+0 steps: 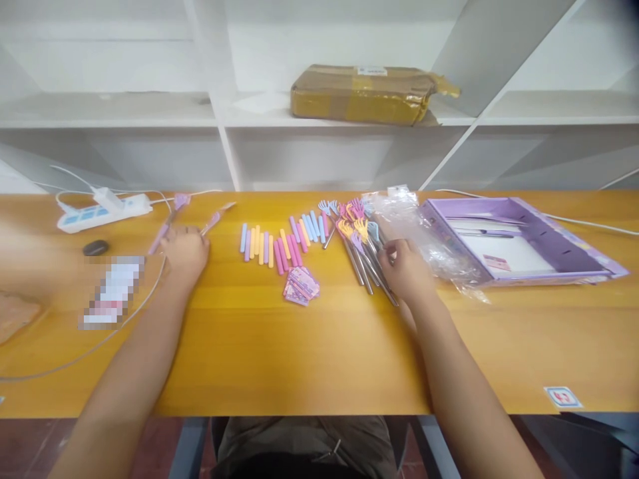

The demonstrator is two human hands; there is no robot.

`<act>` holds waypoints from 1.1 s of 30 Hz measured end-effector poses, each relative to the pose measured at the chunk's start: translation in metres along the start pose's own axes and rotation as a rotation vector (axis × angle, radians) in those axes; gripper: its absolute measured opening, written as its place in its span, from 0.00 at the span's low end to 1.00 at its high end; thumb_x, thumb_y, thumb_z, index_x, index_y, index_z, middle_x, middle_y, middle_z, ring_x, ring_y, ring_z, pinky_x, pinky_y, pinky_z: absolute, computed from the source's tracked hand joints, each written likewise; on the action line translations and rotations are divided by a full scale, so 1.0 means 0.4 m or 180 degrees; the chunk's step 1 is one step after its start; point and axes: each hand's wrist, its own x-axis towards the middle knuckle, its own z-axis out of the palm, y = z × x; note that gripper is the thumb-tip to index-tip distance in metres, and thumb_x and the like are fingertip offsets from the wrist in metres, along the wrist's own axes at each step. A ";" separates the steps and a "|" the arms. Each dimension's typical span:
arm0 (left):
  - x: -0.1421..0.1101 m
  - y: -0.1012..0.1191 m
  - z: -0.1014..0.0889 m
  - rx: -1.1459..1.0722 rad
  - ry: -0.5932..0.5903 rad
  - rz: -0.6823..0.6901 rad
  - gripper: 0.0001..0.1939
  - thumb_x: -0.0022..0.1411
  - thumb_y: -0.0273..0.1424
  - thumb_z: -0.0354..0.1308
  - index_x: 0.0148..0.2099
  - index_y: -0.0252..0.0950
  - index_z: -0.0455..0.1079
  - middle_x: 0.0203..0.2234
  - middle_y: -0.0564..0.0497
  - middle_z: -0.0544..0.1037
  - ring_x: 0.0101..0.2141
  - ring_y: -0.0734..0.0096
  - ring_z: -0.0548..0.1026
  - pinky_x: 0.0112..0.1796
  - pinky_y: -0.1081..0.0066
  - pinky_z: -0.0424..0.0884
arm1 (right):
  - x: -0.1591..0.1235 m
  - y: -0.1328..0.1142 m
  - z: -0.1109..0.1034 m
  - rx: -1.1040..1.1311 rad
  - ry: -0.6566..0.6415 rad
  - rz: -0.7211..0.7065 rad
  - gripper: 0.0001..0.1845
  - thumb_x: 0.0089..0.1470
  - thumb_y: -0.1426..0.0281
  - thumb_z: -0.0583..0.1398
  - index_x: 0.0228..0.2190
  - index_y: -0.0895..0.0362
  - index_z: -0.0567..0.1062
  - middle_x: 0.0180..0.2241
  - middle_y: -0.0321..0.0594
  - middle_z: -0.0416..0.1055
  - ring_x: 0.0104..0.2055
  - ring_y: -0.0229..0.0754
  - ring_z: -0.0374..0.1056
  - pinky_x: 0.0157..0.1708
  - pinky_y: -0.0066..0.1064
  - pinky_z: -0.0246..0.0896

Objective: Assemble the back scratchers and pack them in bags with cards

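My left hand (186,254) rests on the table at the left with its fingers curled. A slim purple piece with a metal part (213,221) sticks out past its fingertips. Just left of that hand lies a purple back scratcher (158,238). My right hand (408,267) is closed at the right edge of a pile of back scratchers (367,256) with metal shafts and coloured hand-shaped heads. What its fingers pinch, if anything, is hidden. Between the hands lie several pastel grip tubes (260,245) in rows and a small stack of printed cards (300,286).
At the right stands a purple open box (549,276), with clear plastic wrapping (414,226) beside it. A power strip (104,211), a black oval object (95,248) and a cable lie left. A taped carton (359,96) sits on the shelf behind.
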 end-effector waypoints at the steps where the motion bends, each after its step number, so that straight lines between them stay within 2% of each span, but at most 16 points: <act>1: -0.007 0.010 -0.011 0.0058 -0.0009 0.0022 0.21 0.72 0.30 0.48 0.58 0.27 0.75 0.52 0.27 0.77 0.57 0.33 0.73 0.55 0.44 0.67 | -0.003 -0.010 -0.003 0.0007 0.0141 0.0052 0.12 0.66 0.63 0.55 0.42 0.56 0.75 0.47 0.52 0.77 0.41 0.51 0.72 0.39 0.39 0.61; 4: -0.031 0.042 -0.041 0.0013 -0.0141 0.0104 0.22 0.71 0.27 0.49 0.62 0.26 0.71 0.55 0.28 0.75 0.51 0.39 0.78 0.51 0.50 0.72 | -0.016 -0.052 -0.008 0.0062 0.0421 0.0167 0.11 0.65 0.64 0.55 0.40 0.55 0.75 0.43 0.50 0.77 0.39 0.50 0.70 0.38 0.38 0.59; 7: -0.050 0.069 -0.058 -0.0491 -0.0152 0.0156 0.26 0.67 0.27 0.54 0.66 0.28 0.68 0.62 0.28 0.70 0.50 0.44 0.80 0.48 0.55 0.75 | -0.033 -0.095 -0.011 0.0324 0.0368 0.0069 0.10 0.64 0.64 0.56 0.41 0.55 0.75 0.39 0.47 0.77 0.37 0.49 0.70 0.38 0.38 0.61; 10: -0.077 0.104 -0.071 -0.1594 -0.0055 0.0203 0.25 0.64 0.26 0.57 0.62 0.32 0.71 0.56 0.36 0.75 0.51 0.50 0.79 0.51 0.58 0.75 | -0.053 -0.127 -0.015 0.0852 0.0082 -0.0353 0.09 0.66 0.65 0.56 0.42 0.53 0.74 0.39 0.46 0.77 0.37 0.48 0.71 0.40 0.38 0.64; 12: -0.114 0.136 -0.083 -0.2707 -0.0259 0.0253 0.20 0.66 0.27 0.56 0.60 0.37 0.71 0.46 0.43 0.79 0.43 0.59 0.80 0.44 0.62 0.77 | -0.068 -0.146 -0.018 0.1290 -0.0227 -0.0749 0.08 0.68 0.65 0.56 0.43 0.53 0.73 0.38 0.45 0.76 0.36 0.46 0.70 0.39 0.38 0.66; 13: -0.140 0.153 -0.091 -0.3326 -0.0560 0.0310 0.19 0.67 0.29 0.56 0.60 0.38 0.70 0.42 0.47 0.80 0.36 0.64 0.79 0.38 0.65 0.76 | -0.078 -0.156 -0.018 0.1535 -0.0380 -0.0877 0.08 0.69 0.64 0.56 0.44 0.52 0.73 0.38 0.43 0.75 0.34 0.45 0.69 0.38 0.37 0.66; 14: -0.169 0.171 -0.098 -0.3931 -0.1023 0.0407 0.19 0.69 0.31 0.56 0.61 0.39 0.68 0.38 0.49 0.79 0.29 0.68 0.76 0.32 0.68 0.74 | -0.088 -0.168 -0.016 0.1809 -0.0523 -0.0949 0.09 0.70 0.63 0.56 0.47 0.52 0.72 0.37 0.42 0.74 0.32 0.44 0.68 0.35 0.36 0.66; 16: -0.234 0.206 -0.110 -0.4841 -0.2312 0.0685 0.23 0.71 0.36 0.57 0.66 0.39 0.64 0.34 0.52 0.78 0.22 0.74 0.72 0.24 0.73 0.68 | -0.110 -0.195 -0.008 0.2403 -0.0753 -0.0948 0.16 0.72 0.59 0.57 0.56 0.51 0.67 0.38 0.39 0.72 0.30 0.41 0.66 0.31 0.34 0.65; 17: -0.264 0.222 -0.114 -0.5056 -0.2964 0.0828 0.26 0.73 0.39 0.59 0.68 0.39 0.61 0.33 0.53 0.78 0.21 0.75 0.70 0.22 0.74 0.65 | -0.121 -0.208 -0.001 0.2683 -0.0835 -0.0882 0.21 0.72 0.57 0.57 0.60 0.51 0.64 0.40 0.39 0.72 0.29 0.41 0.66 0.30 0.34 0.65; 19: -0.312 0.248 -0.116 -0.5189 -0.3950 0.1009 0.32 0.74 0.43 0.61 0.72 0.39 0.57 0.30 0.54 0.78 0.18 0.78 0.69 0.20 0.77 0.63 | -0.139 -0.233 0.014 0.3112 -0.0921 -0.0633 0.28 0.71 0.53 0.58 0.64 0.49 0.58 0.43 0.40 0.70 0.28 0.39 0.66 0.26 0.33 0.64; 21: -0.337 0.265 -0.111 -0.5201 -0.4498 0.1099 0.35 0.74 0.46 0.62 0.73 0.37 0.55 0.28 0.54 0.79 0.16 0.77 0.70 0.18 0.78 0.62 | -0.149 -0.249 0.028 0.3336 -0.0978 -0.0329 0.26 0.71 0.52 0.58 0.62 0.49 0.60 0.42 0.39 0.70 0.25 0.37 0.65 0.21 0.31 0.61; 23: -0.341 0.272 -0.102 -0.5267 -0.4757 0.1087 0.38 0.73 0.46 0.63 0.74 0.36 0.53 0.30 0.50 0.81 0.17 0.73 0.75 0.19 0.77 0.65 | -0.150 -0.256 0.036 0.3387 -0.1075 -0.0215 0.21 0.72 0.52 0.57 0.58 0.50 0.65 0.39 0.37 0.71 0.23 0.36 0.63 0.19 0.30 0.59; 26: -0.327 0.270 -0.094 -0.5396 -0.4889 0.0933 0.43 0.72 0.45 0.65 0.77 0.38 0.48 0.30 0.46 0.84 0.21 0.65 0.81 0.21 0.75 0.70 | -0.143 -0.253 0.033 0.2943 -0.1205 -0.0681 0.15 0.72 0.56 0.59 0.52 0.52 0.73 0.38 0.37 0.74 0.28 0.37 0.68 0.27 0.30 0.65; 29: -0.315 0.265 -0.093 -0.5292 -0.4951 0.0921 0.39 0.71 0.45 0.67 0.74 0.37 0.55 0.28 0.47 0.84 0.21 0.64 0.81 0.23 0.74 0.72 | -0.137 -0.249 0.020 0.2346 -0.1183 -0.1216 0.13 0.73 0.60 0.60 0.51 0.53 0.79 0.38 0.40 0.76 0.33 0.39 0.70 0.35 0.32 0.68; 31: -0.314 0.264 -0.094 -0.5162 -0.4987 0.1002 0.35 0.71 0.45 0.67 0.70 0.36 0.60 0.27 0.48 0.83 0.21 0.65 0.81 0.23 0.74 0.72 | -0.137 -0.248 0.016 0.2229 -0.1093 -0.1351 0.13 0.73 0.61 0.60 0.52 0.53 0.80 0.38 0.40 0.76 0.33 0.39 0.70 0.35 0.32 0.69; 33: -0.318 0.265 -0.095 -0.5054 -0.4984 0.1122 0.35 0.71 0.45 0.67 0.71 0.35 0.61 0.27 0.49 0.83 0.21 0.66 0.81 0.23 0.74 0.72 | -0.140 -0.249 0.019 0.2189 -0.0971 -0.1449 0.13 0.72 0.61 0.62 0.51 0.53 0.80 0.39 0.41 0.77 0.31 0.39 0.70 0.34 0.32 0.69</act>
